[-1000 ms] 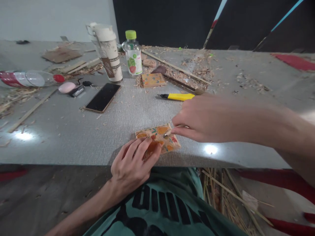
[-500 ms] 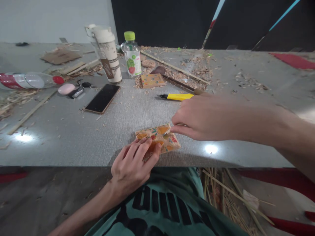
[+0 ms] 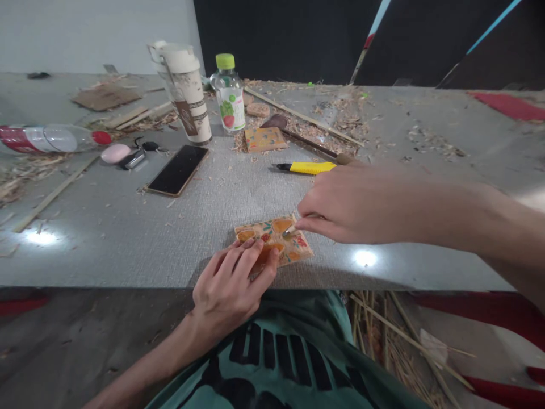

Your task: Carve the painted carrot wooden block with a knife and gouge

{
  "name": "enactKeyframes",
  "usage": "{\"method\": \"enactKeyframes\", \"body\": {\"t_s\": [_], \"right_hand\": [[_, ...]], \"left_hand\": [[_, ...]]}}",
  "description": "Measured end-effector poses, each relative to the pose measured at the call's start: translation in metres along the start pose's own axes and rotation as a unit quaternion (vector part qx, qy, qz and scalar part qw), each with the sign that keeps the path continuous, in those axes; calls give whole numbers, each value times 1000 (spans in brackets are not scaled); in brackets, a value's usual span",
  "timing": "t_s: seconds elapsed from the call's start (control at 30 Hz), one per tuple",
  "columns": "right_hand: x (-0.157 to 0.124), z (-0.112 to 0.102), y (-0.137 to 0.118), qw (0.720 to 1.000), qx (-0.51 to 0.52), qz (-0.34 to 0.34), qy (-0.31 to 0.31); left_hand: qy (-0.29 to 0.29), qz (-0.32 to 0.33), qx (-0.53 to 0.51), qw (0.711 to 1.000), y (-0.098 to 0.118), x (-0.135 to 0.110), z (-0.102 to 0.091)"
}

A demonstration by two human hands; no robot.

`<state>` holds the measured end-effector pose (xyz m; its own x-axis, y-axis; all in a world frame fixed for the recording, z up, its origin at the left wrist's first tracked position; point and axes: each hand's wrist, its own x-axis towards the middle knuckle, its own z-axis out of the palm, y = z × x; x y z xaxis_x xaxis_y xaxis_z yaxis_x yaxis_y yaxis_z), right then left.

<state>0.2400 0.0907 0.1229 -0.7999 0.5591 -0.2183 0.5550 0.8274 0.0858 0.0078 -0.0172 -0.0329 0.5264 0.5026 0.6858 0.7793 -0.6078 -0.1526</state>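
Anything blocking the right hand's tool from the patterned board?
Nothing visible. The right hand holds a slim metal-tipped tool, its tip apparently right at the patterned board. The left hand covers the board's near-left part, clear of the tip. The yellow utility knife lies beyond, out of that path.

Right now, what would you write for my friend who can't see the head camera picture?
A person's left hand rests on a small patterned board on a grey table, while the right hand holds a thin tool, its tip at the board. Beyond lie a phone and a yellow knife, with an upright tumbler and a green-capped bottle behind.
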Motion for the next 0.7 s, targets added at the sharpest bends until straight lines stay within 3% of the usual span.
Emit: {"method": "enactKeyframes", "body": {"t_s": [0.7], "right_hand": [[3, -4, -2, 1000, 16, 18, -20]], "left_hand": [[-11, 7, 4, 1000, 0, 2, -1]]}}
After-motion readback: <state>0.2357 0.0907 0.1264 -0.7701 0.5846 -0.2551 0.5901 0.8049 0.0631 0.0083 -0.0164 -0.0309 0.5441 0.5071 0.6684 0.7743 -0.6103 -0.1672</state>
